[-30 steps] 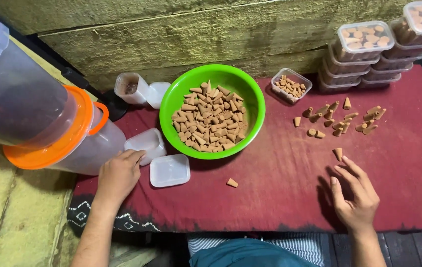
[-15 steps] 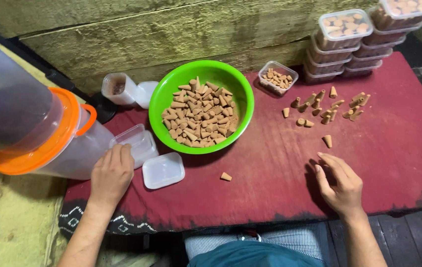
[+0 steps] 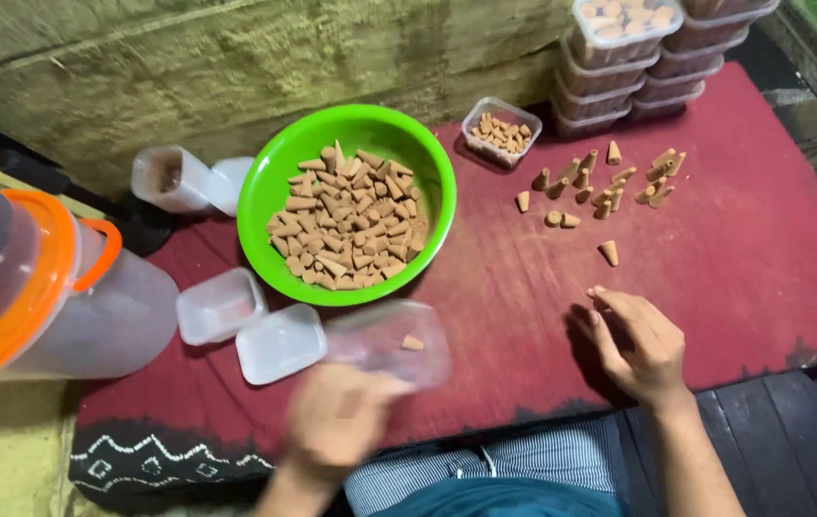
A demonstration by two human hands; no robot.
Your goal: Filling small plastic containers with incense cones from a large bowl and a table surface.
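Note:
My left hand (image 3: 336, 416), blurred by motion, holds a small clear plastic box (image 3: 394, 340) low over the red cloth (image 3: 753, 278), just in front of a green bowl (image 3: 279, 177) full of brown cone-shaped pieces. One loose cone (image 3: 412, 343) shows through the box. My right hand (image 3: 640, 347) rests flat on the cloth with fingers apart, holding nothing. A single cone (image 3: 608, 252) lies just beyond it, and several more cones (image 3: 604, 182) are scattered farther back.
Two clear lids or boxes (image 3: 279, 342) lie left of my left hand. A big clear jar with an orange rim (image 3: 54, 287) lies at the left. Stacked filled boxes (image 3: 619, 57) stand at the back right, an open filled box (image 3: 501, 131) beside the bowl.
My left hand has picked up a clear box from the left and swung it right, in front of the bowl. My right hand has stayed flat on the cloth.

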